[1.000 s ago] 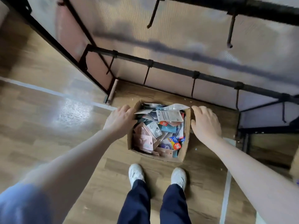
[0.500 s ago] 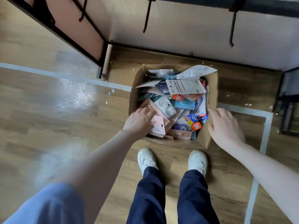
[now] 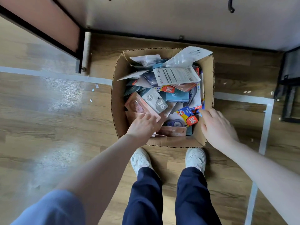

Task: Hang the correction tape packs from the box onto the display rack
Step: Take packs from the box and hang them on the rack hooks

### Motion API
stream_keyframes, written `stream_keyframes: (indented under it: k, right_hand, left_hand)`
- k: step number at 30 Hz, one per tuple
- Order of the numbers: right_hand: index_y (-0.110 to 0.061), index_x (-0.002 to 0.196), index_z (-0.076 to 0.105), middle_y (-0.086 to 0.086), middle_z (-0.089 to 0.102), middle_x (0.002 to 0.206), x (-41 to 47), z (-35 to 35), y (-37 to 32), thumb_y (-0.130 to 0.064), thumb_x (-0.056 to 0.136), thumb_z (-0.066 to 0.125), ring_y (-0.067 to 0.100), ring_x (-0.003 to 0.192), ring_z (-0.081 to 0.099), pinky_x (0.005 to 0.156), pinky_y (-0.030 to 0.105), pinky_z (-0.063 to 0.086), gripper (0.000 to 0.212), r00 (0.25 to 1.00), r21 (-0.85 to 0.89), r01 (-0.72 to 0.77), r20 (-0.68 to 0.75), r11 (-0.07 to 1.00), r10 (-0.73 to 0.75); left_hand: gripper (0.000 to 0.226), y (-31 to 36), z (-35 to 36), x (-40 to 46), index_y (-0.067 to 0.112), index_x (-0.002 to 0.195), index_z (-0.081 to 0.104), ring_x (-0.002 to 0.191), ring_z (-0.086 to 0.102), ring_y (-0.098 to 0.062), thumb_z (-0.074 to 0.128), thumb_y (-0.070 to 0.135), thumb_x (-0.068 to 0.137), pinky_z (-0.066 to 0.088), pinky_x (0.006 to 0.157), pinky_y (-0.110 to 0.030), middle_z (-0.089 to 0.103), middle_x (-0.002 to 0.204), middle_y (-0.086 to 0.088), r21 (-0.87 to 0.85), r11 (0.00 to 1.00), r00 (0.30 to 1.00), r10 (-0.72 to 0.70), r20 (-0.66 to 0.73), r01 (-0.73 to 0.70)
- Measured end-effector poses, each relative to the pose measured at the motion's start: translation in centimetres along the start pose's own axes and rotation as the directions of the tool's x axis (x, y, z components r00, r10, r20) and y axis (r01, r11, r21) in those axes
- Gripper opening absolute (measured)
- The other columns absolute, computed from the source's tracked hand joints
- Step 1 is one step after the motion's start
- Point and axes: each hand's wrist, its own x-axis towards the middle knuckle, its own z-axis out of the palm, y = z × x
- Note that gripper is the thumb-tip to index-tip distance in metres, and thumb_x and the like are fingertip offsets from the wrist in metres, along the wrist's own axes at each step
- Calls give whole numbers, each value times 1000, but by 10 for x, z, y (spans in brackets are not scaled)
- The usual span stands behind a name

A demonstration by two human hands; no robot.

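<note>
Open cardboard box [image 3: 119, 101] on the wooden floor [image 3: 48, 120], heaped with correction tape packs [image 3: 176, 77] lying at every angle, no common long axis. Left hand [image 3: 143, 126] touching a pink pack [image 3: 138, 107]; right hand [image 3: 216, 127] fingers spread on the right wall, holding nothing.

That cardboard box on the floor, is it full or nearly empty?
Full. The cardboard box is open-topped and heaped with packs, some poking above its rim.

Brown box [image 3: 119, 101]; pink, blue, perhaps grey packs [image 3: 162, 101].
</note>
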Motion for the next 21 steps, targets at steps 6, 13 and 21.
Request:
stream_keyframes:
  k: [6,13,21]
  right_hand:
    - [-15,142,32,7,42,138,12,1,0,-18,95,46,23,126,41,98,35,41,49,1000,-17,17,1,1000,-17]
    - [-12,140,34,11,44,136,44,1,-3,-18,94,49,25,125,43,99,35,41,49,997,0,58,-55,998,-58]
    - [-8,131,44,14,51,126,73,-13,-21,-22,97,46,28,103,54,67,28,43,37,984,284,-155,-43,946,174]
  left_hand:
    - [51,-5,-6,-1,15,134,40,116,39,-27,49,3,85,33,94,-34,44,124,-6,120,992,999,37,18,-39]
    - [31,-19,-7,3,25,104,65,105,47,-23,63,9,78,38,84,-31,55,109,0,152,987,998,60,5,-60]
    - [35,-39,-12,12,22,51,63,59,56,-21,88,6,33,44,56,-24,56,55,5,9,1000,990,15,-143,-14]
